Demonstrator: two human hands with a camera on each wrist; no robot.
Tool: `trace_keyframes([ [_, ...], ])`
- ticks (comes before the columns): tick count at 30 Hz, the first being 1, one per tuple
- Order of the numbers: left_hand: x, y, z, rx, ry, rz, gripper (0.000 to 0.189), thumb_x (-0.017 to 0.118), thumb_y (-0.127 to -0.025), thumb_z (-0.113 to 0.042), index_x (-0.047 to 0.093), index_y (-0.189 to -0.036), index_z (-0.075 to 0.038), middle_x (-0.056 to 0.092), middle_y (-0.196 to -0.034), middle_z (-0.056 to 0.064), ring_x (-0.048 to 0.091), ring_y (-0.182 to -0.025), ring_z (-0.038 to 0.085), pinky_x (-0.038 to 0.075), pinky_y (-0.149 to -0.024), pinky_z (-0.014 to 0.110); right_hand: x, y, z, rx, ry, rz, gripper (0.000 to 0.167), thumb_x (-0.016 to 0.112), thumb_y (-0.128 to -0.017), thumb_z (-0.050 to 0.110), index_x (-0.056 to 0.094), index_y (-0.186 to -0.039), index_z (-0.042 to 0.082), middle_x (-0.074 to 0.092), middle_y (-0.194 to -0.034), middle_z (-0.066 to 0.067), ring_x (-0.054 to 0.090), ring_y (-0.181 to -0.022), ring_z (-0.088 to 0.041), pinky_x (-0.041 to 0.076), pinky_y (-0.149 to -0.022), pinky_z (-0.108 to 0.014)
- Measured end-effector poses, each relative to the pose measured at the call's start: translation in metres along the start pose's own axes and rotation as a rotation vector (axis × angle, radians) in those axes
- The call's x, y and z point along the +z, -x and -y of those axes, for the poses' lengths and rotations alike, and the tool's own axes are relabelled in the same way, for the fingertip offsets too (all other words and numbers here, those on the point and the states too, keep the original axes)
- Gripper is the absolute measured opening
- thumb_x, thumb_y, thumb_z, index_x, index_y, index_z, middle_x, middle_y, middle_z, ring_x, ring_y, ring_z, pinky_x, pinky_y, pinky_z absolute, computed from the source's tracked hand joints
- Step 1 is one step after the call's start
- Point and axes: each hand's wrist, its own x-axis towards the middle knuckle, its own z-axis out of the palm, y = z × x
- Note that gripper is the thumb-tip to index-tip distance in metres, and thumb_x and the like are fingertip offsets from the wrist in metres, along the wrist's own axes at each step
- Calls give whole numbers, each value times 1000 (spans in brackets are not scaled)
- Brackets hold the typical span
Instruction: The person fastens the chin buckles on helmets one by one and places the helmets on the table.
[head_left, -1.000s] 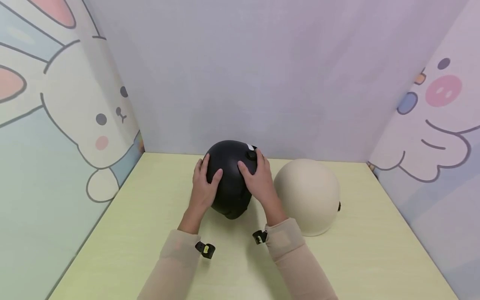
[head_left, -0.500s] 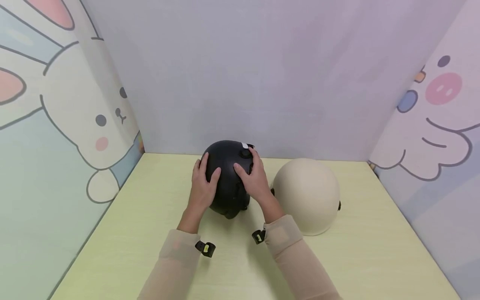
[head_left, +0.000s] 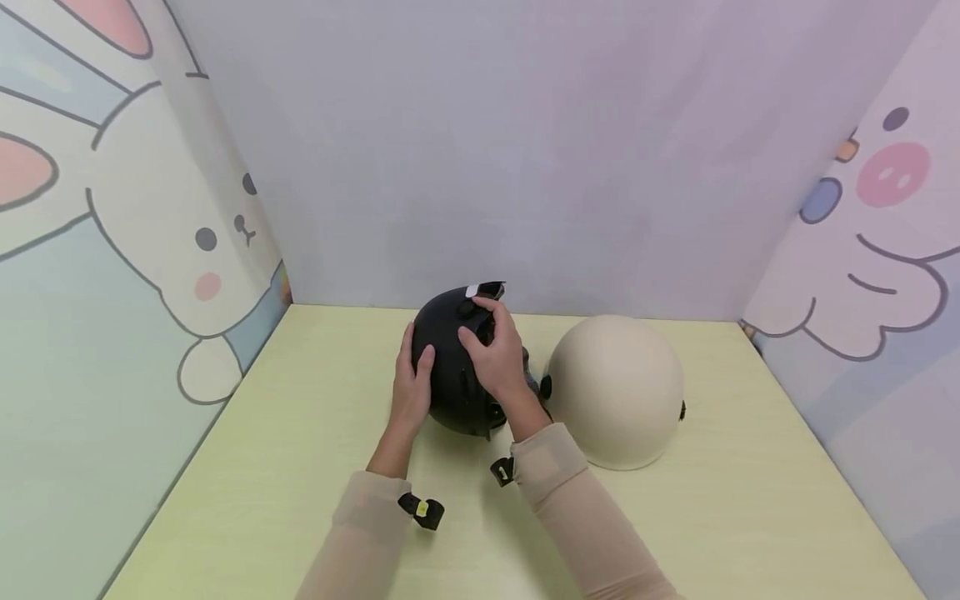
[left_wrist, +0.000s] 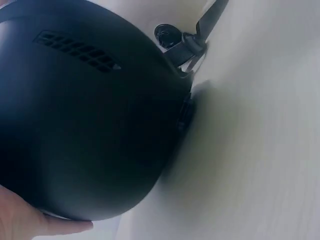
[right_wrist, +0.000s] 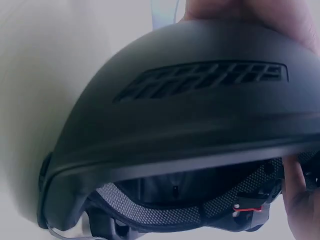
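Note:
A matt black helmet (head_left: pixel 448 379) is tipped on its side on the table, its open underside turned to the right. My left hand (head_left: pixel 412 395) holds the rounded shell from the left, thumb and fingers spread over it. At the right rim my right hand (head_left: pixel 498 360) grips the helmet, thumb on the shell. In the right wrist view a finger (right_wrist: pixel 294 180) reaches into the opening, by grey mesh padding (right_wrist: pixel 165 216) and a buckle with a red tab (right_wrist: pixel 248 209). A slotted vent (left_wrist: pixel 77 50) shows on the shell in the left wrist view.
A cream helmet (head_left: pixel 618 392) sits dome up close on the right of the black one. The pale yellow-green table (head_left: pixel 247 467) ends at a plain back wall (head_left: pixel 480 158). Side walls with a rabbit print (head_left: pixel 150 192) and another animal print (head_left: pixel 892 250) enclose it.
The black helmet has turned so that its opening, padding and strap now show on the right. My right hand has moved left with the rim; my left hand has slid slightly right.

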Motion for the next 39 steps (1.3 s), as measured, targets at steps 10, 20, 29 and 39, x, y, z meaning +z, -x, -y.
trace_keyframes([
  [10, -8, 4, 2, -77, 0, -17, 66, 36, -103, -50, 14, -158, -22, 15, -160, 5, 17, -144, 28, 18, -111, 52, 14, 0, 5, -5, -10, 20, 48, 61, -95, 21, 47, -140, 11, 43, -143, -12, 39, -133, -27, 32, -106, -49],
  [20, -14, 0, 2, -18, -7, -29, 62, 35, -105, -44, 17, -158, -17, 17, -160, 7, 17, -144, 27, 18, -112, 51, 21, 2, 10, -12, 1, 67, 54, 59, -96, 25, 40, -145, 11, 38, -138, -19, 42, -126, -36, 33, -103, -54],
  [29, -18, -5, -10, 12, -111, -13, 61, 37, -104, -43, 23, -157, -17, 13, -159, 17, 14, -143, 36, 17, -109, 59, 20, 4, 11, -17, 12, 62, 52, 57, -99, 26, 40, -147, 13, 34, -138, -21, 44, -121, -36, 37, -99, -54],
  [39, -25, -12, -20, 77, -186, 11, 59, 41, -103, -43, 32, -154, -14, 13, -159, 15, 15, -144, 34, 18, -110, 56, -4, 10, -3, 33, -38, 18, 50, 51, -102, 25, 38, -147, 10, 36, -137, -19, 41, -121, -34, 39, -94, -53],
])
